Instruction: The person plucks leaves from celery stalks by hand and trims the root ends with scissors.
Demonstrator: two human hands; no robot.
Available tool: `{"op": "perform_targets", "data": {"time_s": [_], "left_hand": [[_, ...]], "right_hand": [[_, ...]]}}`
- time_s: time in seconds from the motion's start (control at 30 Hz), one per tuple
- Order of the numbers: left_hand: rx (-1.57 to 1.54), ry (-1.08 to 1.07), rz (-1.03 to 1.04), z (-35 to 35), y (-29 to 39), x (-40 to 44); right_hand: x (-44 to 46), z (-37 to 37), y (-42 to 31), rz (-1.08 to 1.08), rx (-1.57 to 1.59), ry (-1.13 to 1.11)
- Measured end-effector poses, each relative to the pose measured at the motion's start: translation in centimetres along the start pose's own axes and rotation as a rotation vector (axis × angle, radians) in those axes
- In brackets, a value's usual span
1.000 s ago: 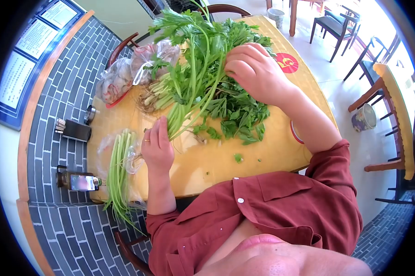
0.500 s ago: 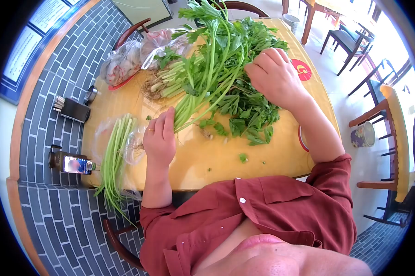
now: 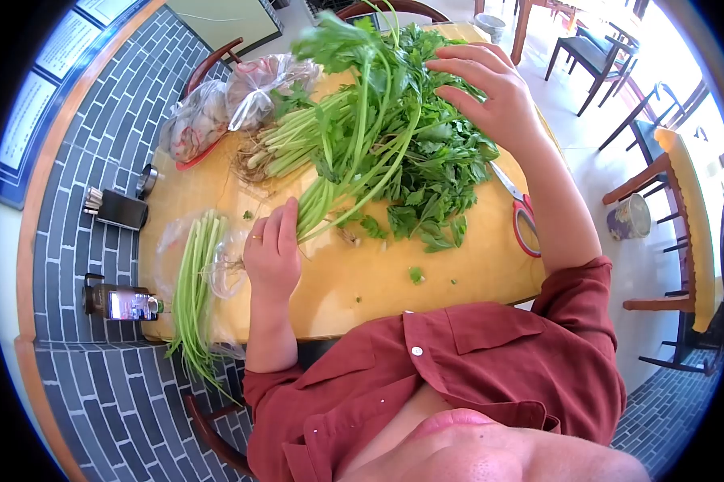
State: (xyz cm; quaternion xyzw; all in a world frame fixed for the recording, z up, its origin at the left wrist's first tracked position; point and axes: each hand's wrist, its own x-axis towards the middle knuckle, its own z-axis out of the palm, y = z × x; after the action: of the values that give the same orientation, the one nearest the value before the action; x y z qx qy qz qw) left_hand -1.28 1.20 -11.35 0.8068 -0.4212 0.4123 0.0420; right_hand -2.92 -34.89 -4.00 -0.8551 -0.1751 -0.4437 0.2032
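Note:
My left hand (image 3: 273,251) is closed round the lower stalks of a bunch of celery (image 3: 323,197), whose leafy tops reach up and away across the table. At the upper right, my right hand (image 3: 486,84) is spread over the leaves, its fingers apart and holding nothing. Beneath lies a heap of leafy celery (image 3: 438,173), with pale stalks and brown roots (image 3: 253,157) toward the left. Another bunch of trimmed stalks (image 3: 197,281) rests on a clear plastic bag at the table's left edge. Red-handled scissors (image 3: 525,225) lie beside my right forearm.
Tied plastic bags (image 3: 197,120) sit on the yellow table (image 3: 394,293) at the back left. Along the brick wall are a black holder (image 3: 123,209), a metal cup (image 3: 146,181) and a phone (image 3: 129,305). Chairs (image 3: 595,60) and a patterned bin (image 3: 628,217) stand at right.
My right hand has moved up from the stalks and its fingers have opened. The scissors now show more fully. My left hand still holds the bunch.

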Motion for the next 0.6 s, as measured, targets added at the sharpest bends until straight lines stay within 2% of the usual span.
{"op": "perform_targets", "data": {"time_s": [0.1, 0.33, 0.43, 0.6], "left_hand": [[-0.013, 0.001, 0.003, 0.0, 0.2, 0.0], [-0.024, 0.022, 0.001, 0.1, 0.0, -0.1], [-0.017, 0.016, -0.036, 0.3, -0.6, -0.6], [0.012, 0.010, -0.071, 0.2, -1.4, -0.9]], "right_hand": [[-0.2, 0.3, 0.3, -0.107, -0.083, -0.065], [-0.7, 0.9, 0.2, -0.151, -0.213, -0.015], [-0.4, 0.2, 0.1, -0.262, -0.223, 0.022], [-0.1, -0.8, -0.1, -0.327, -0.161, -0.084]]}}
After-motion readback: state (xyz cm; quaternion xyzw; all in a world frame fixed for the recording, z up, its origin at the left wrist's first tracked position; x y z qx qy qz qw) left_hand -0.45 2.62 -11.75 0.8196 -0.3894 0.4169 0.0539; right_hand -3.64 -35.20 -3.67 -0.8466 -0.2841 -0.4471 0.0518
